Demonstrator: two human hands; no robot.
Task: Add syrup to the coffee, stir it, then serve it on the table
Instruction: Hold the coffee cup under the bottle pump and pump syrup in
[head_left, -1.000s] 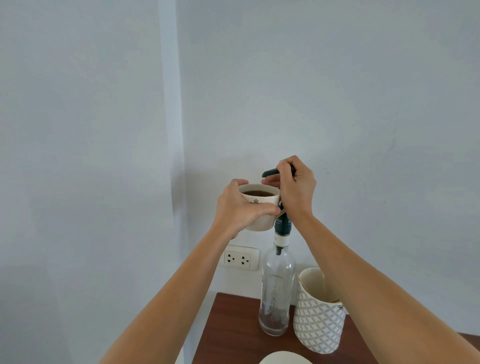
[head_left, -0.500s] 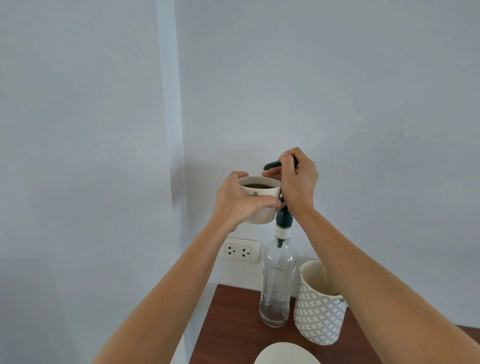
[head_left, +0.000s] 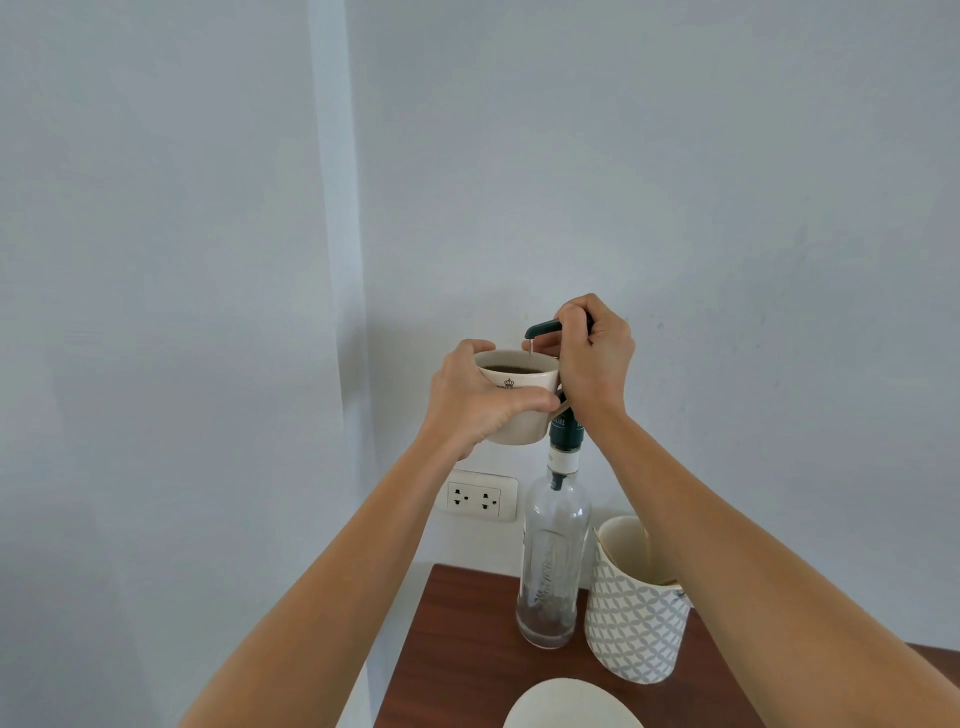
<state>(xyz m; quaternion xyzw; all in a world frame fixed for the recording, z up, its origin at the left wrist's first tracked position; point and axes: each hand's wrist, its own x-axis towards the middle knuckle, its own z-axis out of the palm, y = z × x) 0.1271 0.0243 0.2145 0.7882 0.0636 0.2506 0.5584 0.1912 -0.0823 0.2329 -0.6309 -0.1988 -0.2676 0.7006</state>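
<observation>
My left hand (head_left: 480, 402) grips a white coffee cup (head_left: 524, 384) filled with dark coffee and holds it up in the air beside the pump. A clear glass syrup bottle (head_left: 555, 551) stands on the brown table (head_left: 457, 649), with only a little dark syrup at its bottom. My right hand (head_left: 592, 358) is closed over the bottle's dark green pump head (head_left: 543, 329). The spout hangs just over the cup's right rim, and a drop of syrup hangs from its tip. The pump's stem is hidden behind my right hand.
A white patterned ceramic holder (head_left: 631, 618) stands just right of the bottle, with wooden sticks inside. A white saucer (head_left: 569, 706) lies at the table's near edge. A wall socket (head_left: 482, 496) sits on the wall behind; the table's left edge is close.
The pump head has risen with my right hand on it. The spout now shows clear above the cup's rim, with a drop at its tip. The view shifted slightly downward.
</observation>
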